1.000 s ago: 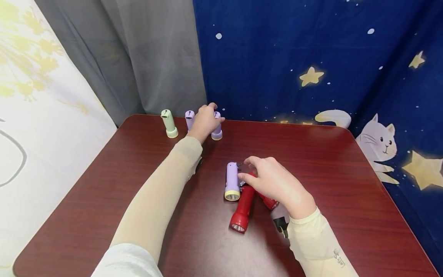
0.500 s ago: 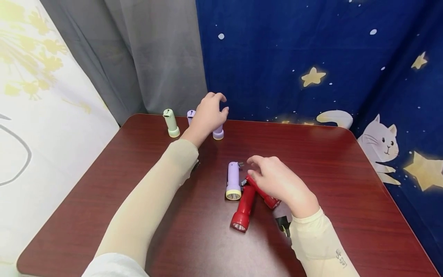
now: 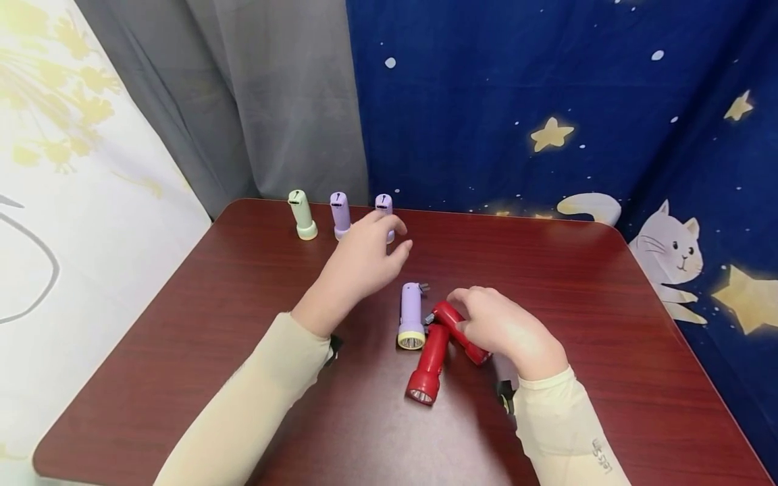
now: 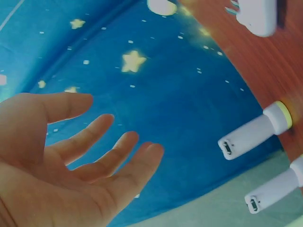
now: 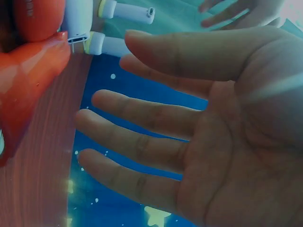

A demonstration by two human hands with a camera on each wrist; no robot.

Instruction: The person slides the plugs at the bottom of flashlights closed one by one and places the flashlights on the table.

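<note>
In the head view a green flashlight (image 3: 302, 216) and two purple ones (image 3: 340, 214) (image 3: 383, 202) stand upright at the table's back edge. My left hand (image 3: 363, 260), empty with fingers spread, hovers in front of the purple pair and partly covers the right one. A third purple flashlight (image 3: 411, 314) lies mid-table beside two red ones (image 3: 430, 364) (image 3: 450, 314), which overlap or touch. Over the upper red one is my right hand (image 3: 501, 325), its fingers loosely bent; the right wrist view shows that palm (image 5: 208, 137) empty.
The brown table (image 3: 577, 283) has a grey curtain (image 3: 298, 101) and a blue star-patterned curtain (image 3: 462, 121) behind it. White patterned cloth (image 3: 91, 236) hangs at the left.
My left hand has drawn back from the right standing purple flashlight toward the table's middle, leaving it upright. My right hand has shifted slightly right and down, uncovering more of the upper red flashlight.
</note>
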